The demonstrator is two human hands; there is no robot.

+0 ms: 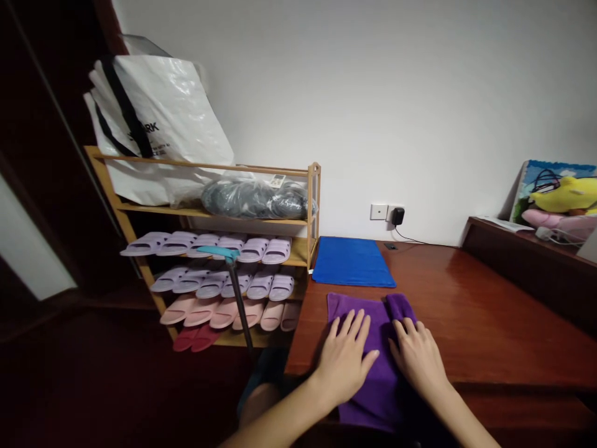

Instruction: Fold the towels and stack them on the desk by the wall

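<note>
A pale wall [349, 81] rises behind a reddish-brown wooden table [494, 311], whose glossy top catches a little light, while the floor [93, 379] at the left is dark. A wooden rack [313, 224] stands against the wall just left of the table, with a large white bag [177, 99] at its top and rows of slippers [221, 314] below; a pole with a blue head [219, 252] stands in front. A black plug [397, 216] sits in the wall socket, and a yellow soft toy [569, 194] lies on the raised ledge [517, 267] at the right. A flat blue cloth [354, 261] lies at the table's back left corner. Nearer, a purple cloth [379, 389] lies under both hands, its near end reaching past the front edge. The left hand [345, 354] rests flat on it, fingers spread, gripping nothing; the right hand [417, 348] has bent fingers over the cloth's rolled right side, though I cannot tell whether it grips.
</note>
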